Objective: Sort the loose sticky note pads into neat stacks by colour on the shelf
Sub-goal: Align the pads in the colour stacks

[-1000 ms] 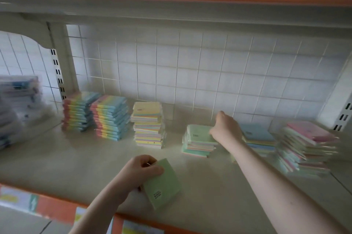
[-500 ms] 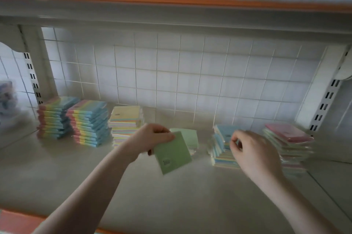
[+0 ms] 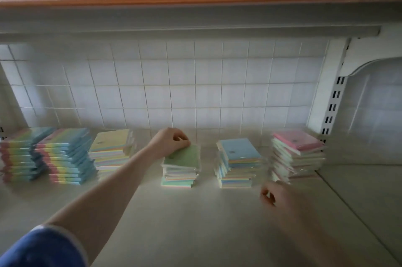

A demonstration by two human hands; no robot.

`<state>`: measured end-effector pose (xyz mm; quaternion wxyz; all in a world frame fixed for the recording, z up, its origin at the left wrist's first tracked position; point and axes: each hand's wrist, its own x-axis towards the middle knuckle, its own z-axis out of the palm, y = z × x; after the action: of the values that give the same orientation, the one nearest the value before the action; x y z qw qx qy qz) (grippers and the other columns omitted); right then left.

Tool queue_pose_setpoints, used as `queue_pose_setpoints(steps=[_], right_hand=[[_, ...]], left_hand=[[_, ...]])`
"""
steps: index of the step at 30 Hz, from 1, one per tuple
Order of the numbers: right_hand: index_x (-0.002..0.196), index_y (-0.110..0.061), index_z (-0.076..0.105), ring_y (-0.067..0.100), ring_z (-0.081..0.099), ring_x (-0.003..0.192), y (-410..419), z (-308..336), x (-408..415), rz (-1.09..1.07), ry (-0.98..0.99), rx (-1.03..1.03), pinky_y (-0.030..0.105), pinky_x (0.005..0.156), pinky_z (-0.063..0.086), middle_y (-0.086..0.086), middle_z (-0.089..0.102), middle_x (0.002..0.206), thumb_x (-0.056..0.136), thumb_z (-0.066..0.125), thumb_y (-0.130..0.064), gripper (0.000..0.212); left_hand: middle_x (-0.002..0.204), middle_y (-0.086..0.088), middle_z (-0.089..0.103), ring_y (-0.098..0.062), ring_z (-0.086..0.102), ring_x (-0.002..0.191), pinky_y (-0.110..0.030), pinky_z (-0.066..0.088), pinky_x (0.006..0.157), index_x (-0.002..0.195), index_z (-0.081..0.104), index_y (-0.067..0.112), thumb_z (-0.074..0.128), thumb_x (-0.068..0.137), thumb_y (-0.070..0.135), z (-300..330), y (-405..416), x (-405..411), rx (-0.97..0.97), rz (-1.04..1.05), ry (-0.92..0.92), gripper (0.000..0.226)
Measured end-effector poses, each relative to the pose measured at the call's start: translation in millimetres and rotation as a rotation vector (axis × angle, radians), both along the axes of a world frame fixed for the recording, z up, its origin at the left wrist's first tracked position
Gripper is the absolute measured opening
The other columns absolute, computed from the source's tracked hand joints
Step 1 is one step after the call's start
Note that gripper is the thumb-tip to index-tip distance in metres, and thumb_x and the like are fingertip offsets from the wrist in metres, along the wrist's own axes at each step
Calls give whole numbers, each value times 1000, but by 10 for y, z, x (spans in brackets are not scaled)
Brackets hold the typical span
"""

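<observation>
My left hand sets the green pad on the green stack, mid-shelf, fingers curled on its back edge to square it. My right hand hovers near the blue stack, loosely curled, holding nothing, probably ready to steady neighbours.

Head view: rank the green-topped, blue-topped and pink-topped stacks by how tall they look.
1. pink-topped stack, tallest, though blurred.
2. blue-topped stack, close behind; the ranking is unsure.
3. green-topped stack, shortest; the left hand rests on it.
</observation>
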<state>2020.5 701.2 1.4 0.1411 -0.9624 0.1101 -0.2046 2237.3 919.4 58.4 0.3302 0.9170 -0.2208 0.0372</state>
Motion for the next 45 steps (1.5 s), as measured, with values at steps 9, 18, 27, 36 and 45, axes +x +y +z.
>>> queue_pose_setpoints(steps=[9,18,27,36,45], right_hand=[[81,-26,50,12,50,76,-242,-98,-121,9,43,29,25,67,40,-7,54,80,89,52,-25,8],[70,-20,61,24,57,66,-711,-171,-360,-96,-60,-96,29,54,39,-3,60,66,72,73,-19,12],[94,-15,68,30,62,85,-978,-300,-742,-177,3,-174,35,70,47,7,67,88,76,74,-24,21],[88,-8,68,37,62,74,-1275,-310,-1343,-364,-98,-170,40,66,50,14,64,79,70,80,-17,23],[83,-4,67,39,62,66,-1962,-227,-2056,-465,-175,-167,41,60,52,19,63,72,64,83,-10,26]], left_hand=[[117,-5,61,-30,52,111,-34,39,89,110,66,21,60,88,34,-147,-117,-406,65,264,-227,27],[93,-1,65,-31,61,84,-38,50,71,94,69,17,50,77,44,-600,-6,-1511,170,310,-468,36],[104,-1,65,-29,61,96,-39,50,81,105,67,20,40,76,57,-789,-254,-2020,193,242,-308,54],[122,-7,58,-31,51,114,-41,40,94,123,59,17,64,85,39,-759,-753,-2225,84,89,-205,44],[132,-5,51,-28,43,123,-39,37,99,132,51,21,56,89,44,-690,-1715,-2728,58,-78,-160,48]])
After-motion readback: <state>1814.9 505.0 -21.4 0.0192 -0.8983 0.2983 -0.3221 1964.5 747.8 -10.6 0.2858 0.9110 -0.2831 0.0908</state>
